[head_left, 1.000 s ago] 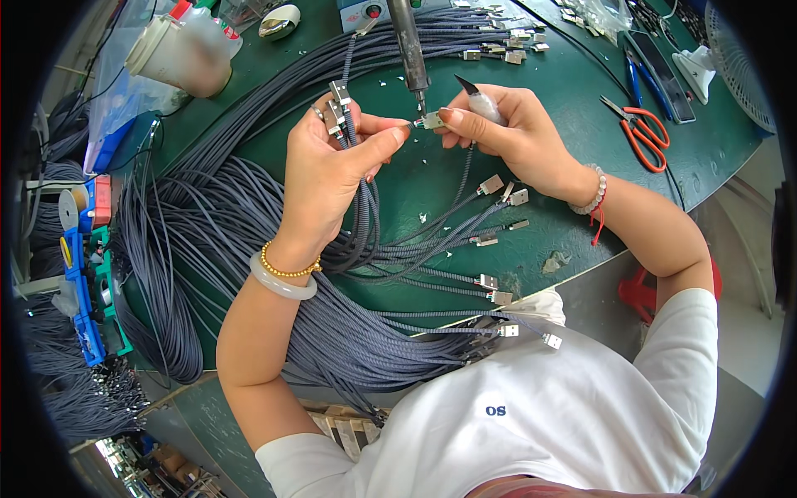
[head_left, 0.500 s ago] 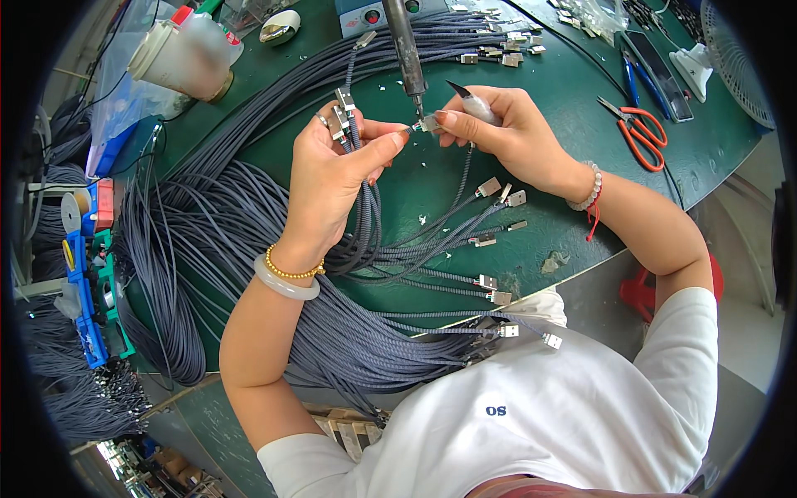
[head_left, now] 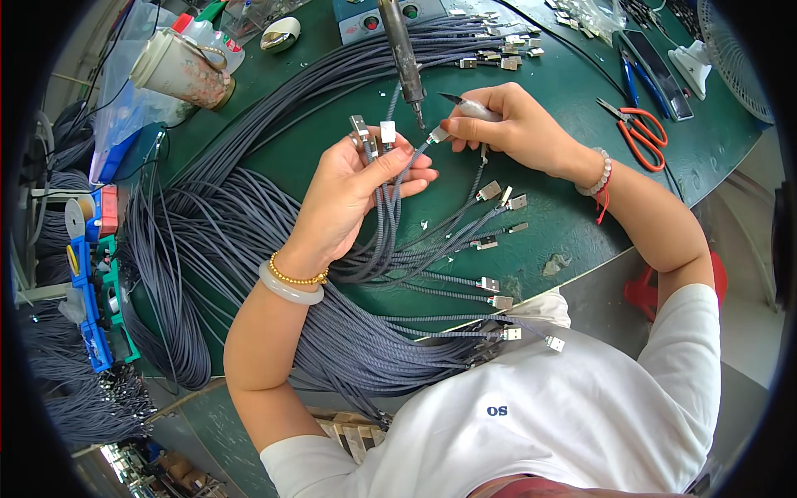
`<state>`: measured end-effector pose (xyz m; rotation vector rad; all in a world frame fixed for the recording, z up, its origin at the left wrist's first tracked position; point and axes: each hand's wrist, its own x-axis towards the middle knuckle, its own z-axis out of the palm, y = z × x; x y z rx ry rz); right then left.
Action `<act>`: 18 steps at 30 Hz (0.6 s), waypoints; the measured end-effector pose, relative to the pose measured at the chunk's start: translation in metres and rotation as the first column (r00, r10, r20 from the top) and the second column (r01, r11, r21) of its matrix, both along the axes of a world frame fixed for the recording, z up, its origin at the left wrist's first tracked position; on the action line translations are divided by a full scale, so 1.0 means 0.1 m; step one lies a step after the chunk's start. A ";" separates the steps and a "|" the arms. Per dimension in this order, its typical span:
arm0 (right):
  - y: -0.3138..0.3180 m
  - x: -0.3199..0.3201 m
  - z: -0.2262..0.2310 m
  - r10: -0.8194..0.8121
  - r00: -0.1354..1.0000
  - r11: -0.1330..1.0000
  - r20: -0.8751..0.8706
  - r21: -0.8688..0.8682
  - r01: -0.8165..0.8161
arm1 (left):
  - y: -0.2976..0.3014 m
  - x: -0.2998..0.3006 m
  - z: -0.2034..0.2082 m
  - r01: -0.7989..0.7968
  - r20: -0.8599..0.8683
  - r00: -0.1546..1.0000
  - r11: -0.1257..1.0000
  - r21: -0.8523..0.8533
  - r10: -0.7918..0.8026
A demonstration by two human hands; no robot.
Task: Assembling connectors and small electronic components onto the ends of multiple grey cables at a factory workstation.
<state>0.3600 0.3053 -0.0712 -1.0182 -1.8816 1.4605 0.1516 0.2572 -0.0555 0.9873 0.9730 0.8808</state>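
My left hand (head_left: 353, 187) is closed around several grey braided cables, its thumb across them and some fingers stretched out beyond. Two metal USB plugs (head_left: 388, 132) stick up above its thumb. My right hand (head_left: 519, 133) pinches another USB plug (head_left: 438, 134) at its fingertips; the plug's cable runs down to my left hand. Tucked in the same right hand is a dark-pointed tool (head_left: 473, 109) with a pale wrapped handle, its tip toward the left. A soldering iron (head_left: 402, 58) points down just above the pinched plug, apart from it.
Large bundles of grey cables (head_left: 249, 216) cover the left of the green table (head_left: 564, 216). Loose plug ends (head_left: 488, 284) lie near my body. Red-handled pliers (head_left: 638, 137), a phone (head_left: 656, 75) and a fan (head_left: 735, 62) stand right. A cup (head_left: 184, 70) stands far left.
The pinched plug has moved away from the iron's tip, slightly right and down. My left hand has shifted right, turned, and its fingers have loosened from the plug's wire end.
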 end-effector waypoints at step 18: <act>0.10 0.04 -0.24 -0.098 0.982 0.995 -0.160 -0.019 0.096 | 0.02 0.13 -0.27 0.195 -0.149 0.970 0.981 0.006 -0.192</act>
